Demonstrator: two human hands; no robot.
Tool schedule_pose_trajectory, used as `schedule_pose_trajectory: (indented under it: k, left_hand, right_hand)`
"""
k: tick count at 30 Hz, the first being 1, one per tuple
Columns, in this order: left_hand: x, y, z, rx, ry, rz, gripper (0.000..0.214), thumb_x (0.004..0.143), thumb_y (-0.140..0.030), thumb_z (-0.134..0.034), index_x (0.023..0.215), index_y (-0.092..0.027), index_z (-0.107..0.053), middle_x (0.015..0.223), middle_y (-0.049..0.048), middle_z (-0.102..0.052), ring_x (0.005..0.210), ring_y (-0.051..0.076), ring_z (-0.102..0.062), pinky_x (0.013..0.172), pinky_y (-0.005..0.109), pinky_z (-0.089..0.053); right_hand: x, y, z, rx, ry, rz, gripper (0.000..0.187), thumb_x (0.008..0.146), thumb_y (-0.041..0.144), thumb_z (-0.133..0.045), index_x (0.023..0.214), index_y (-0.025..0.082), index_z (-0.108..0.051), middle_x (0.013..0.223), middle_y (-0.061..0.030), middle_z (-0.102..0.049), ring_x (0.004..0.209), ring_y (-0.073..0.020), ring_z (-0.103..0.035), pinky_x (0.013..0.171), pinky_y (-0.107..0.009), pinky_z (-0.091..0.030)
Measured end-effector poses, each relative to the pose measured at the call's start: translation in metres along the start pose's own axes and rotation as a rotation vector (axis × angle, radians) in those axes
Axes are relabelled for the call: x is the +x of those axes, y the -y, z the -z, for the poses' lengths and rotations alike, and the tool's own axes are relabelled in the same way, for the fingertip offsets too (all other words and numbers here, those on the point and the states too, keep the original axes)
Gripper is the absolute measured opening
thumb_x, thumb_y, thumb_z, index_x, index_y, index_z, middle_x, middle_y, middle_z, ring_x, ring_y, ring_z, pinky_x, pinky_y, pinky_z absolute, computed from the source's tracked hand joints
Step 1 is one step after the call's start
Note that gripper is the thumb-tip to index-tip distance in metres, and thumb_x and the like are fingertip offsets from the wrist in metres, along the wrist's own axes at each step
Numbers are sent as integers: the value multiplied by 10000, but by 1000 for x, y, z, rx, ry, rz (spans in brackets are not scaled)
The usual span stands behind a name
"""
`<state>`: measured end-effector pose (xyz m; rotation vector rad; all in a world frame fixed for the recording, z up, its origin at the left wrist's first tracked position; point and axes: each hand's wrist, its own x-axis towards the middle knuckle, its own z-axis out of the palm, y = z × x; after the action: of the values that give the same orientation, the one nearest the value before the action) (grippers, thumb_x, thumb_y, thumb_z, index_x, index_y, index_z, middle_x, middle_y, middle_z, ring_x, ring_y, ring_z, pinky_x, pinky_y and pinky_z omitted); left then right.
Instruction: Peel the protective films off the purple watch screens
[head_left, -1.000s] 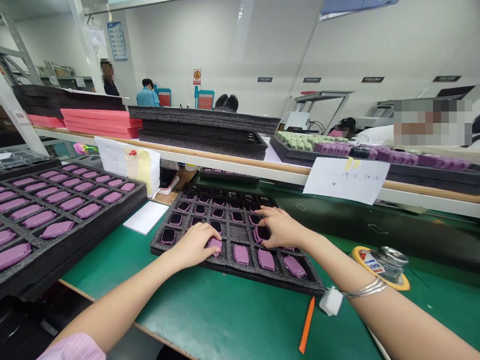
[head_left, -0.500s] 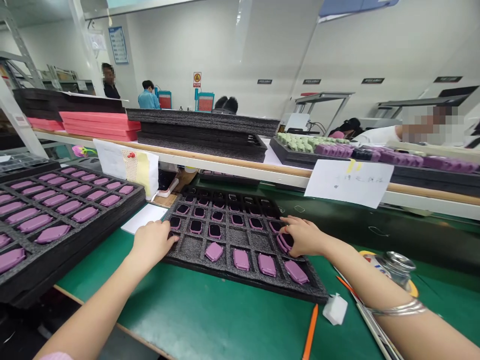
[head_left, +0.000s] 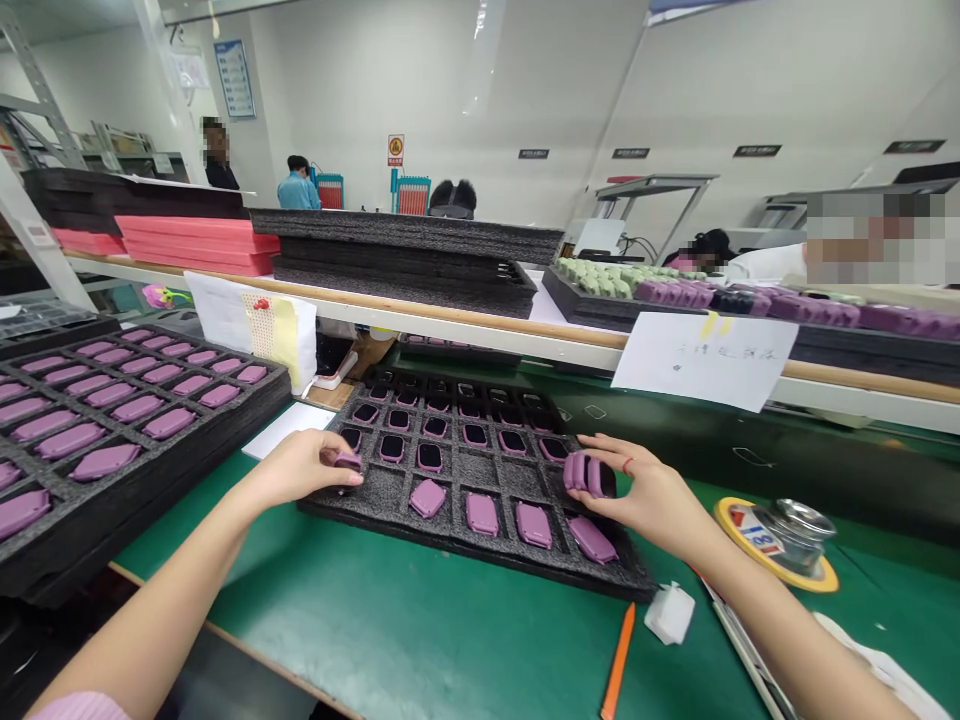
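Observation:
A black foam tray (head_left: 381, 492) lies on the bench, with purple watch cases in its compartments. Most rows show dark glass faces, while the front row shows purple backs, such as one watch case (head_left: 481, 514) near the middle. At the tray's front left corner, my left hand (head_left: 296, 468) pinches a single watch case (head_left: 346, 461) just above the foam. Over the right side, my right hand (head_left: 652, 500) grips a small stack of watch cases (head_left: 583, 474) between thumb and fingers. Several compartments between the hands have nothing in them.
On the left stands another foam tray (head_left: 251, 420) of purple cases. An orange pen (head_left: 619, 660), a white block (head_left: 670, 613) and a glass jar (head_left: 801, 530) lie to the right. A shelf (head_left: 450, 330) with foam stacks crosses behind; people sit beyond.
My left hand now holds a watch case at the tray's front left. My right hand has lifted its watch cases clear of the compartment, and they show as a stack.

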<state>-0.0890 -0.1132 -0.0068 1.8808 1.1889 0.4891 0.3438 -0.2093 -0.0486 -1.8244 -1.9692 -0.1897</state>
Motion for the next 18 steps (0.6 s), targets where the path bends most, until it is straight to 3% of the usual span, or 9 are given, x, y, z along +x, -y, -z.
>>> schedule_pose_trajectory:
  k: [2, 5, 8, 10, 13, 16, 18]
  left_hand:
    - [-1, -21, -16, -231, 65, -36, 368, 690, -511, -780, 809, -193, -638, 864, 31, -726, 833, 196, -678, 746, 278, -493]
    - [4, -53, -50, -551, 112, -31, 387, 745, -518, -739, 838, -199, -542, 1012, 44, -724, 669, 108, -635, 559, 214, -426]
    - [12, -72, -84, -809, 174, 23, 318, 761, -431, -719, 749, -175, -530, 778, -5, -666, 500, 26, -449, 519, 178, -373]
    - [16, -75, -103, -937, 225, 94, 321, 782, -445, -700, 730, -171, -541, 655, -16, -607, 539, 57, -520, 594, 193, -451]
    - [14, -70, -120, -1059, 306, 181, 413, 793, -545, -710, 893, -154, -617, 773, 37, -677, 693, 134, -648, 763, 296, -544]
    - [6, -61, -129, -1168, 497, 224, 700, 817, -780, -539, 999, -113, -645, 885, 127, -714, 793, 218, -691, 854, 403, -540]
    - [1, -56, -131, -1238, 594, 186, 805, 833, -826, -439, 1084, -91, -650, 953, 155, -719, 823, 224, -689, 870, 393, -518]
  right_hand:
    - [-1, 26, 7, 68, -133, 35, 433, 786, 430, -732, 1151, 198, -741, 1257, -122, -735, 1186, -353, -685, 1005, -530, -579]
    - [-1, 76, 23, 156, -263, 148, 453, 835, 405, -706, 1247, 218, -682, 1279, -86, -731, 1176, -301, -701, 1022, -470, -581]
    - [-5, 119, 36, 202, -381, 288, 438, 840, 293, -713, 1270, 234, -650, 1255, -81, -743, 1130, -274, -725, 1025, -442, -580]
    - [-9, 136, 38, 196, -454, 414, 461, 823, 210, -733, 1274, 222, -636, 1195, -103, -764, 1076, -267, -745, 995, -422, -596]
    - [-15, 144, 28, 197, -408, 539, 487, 825, 160, -716, 1299, 186, -605, 1165, -137, -770, 1036, -249, -760, 943, -367, -619]
    - [-16, 143, 8, 301, -251, 502, 496, 811, 165, -701, 1297, 190, -602, 1167, -113, -774, 1029, -233, -768, 917, -328, -630]
    - [-15, 142, -3, 371, -163, 442, 525, 794, 192, -723, 1303, 208, -595, 1180, -87, -772, 1027, -222, -770, 911, -307, -631]
